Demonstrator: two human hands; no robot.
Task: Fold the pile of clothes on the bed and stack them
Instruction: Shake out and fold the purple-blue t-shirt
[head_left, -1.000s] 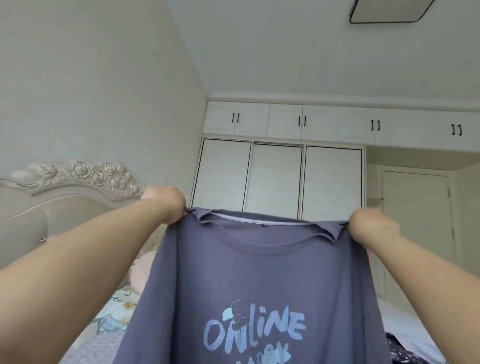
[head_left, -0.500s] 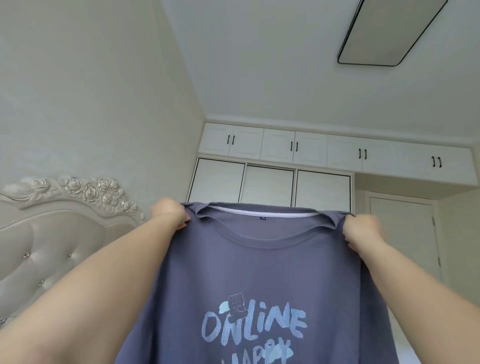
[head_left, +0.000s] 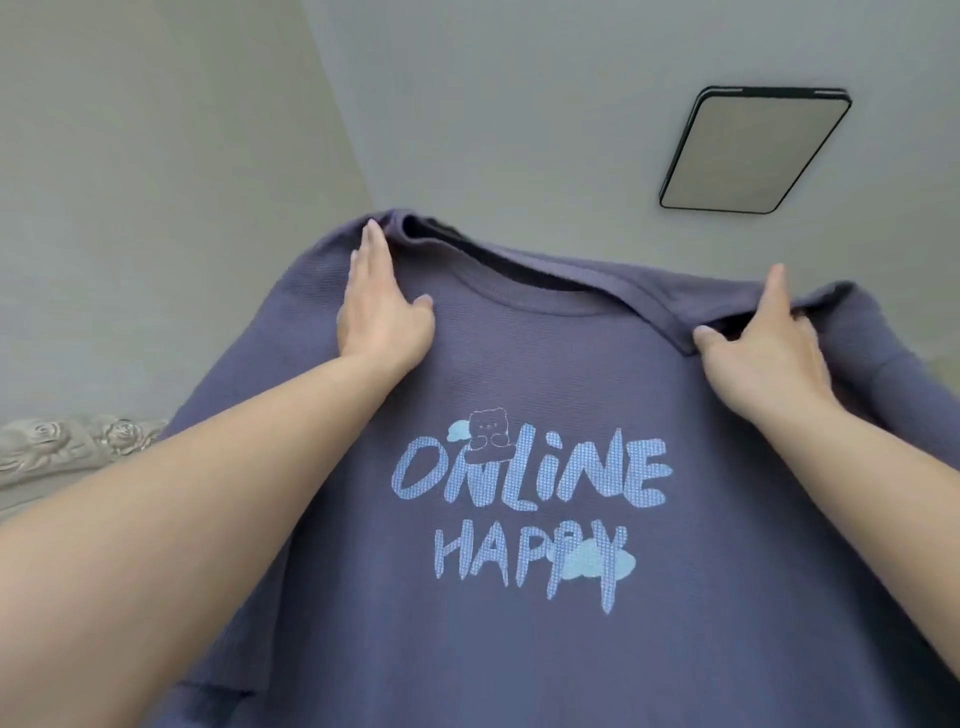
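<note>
A purple-grey T-shirt with light blue "ONLINE HAPPY" print is spread high in front of me and fills the lower view. My left hand lies flat on its left shoulder, fingers straight up to the shoulder edge and thumb spread beside the collar. My right hand grips the right shoulder: thumb and curled fingers pinch a fold, the index finger points up. The bed and the pile of clothes are hidden behind the shirt.
A carved headboard shows at the left edge below a plain wall. Overhead is a white ceiling with a rectangular black-framed lamp.
The view tilted up toward the ceiling and the wardrobe dropped out of sight. The shirt rose and came closer. My left hand went from a fist on the shoulder to flat, straight fingers.
</note>
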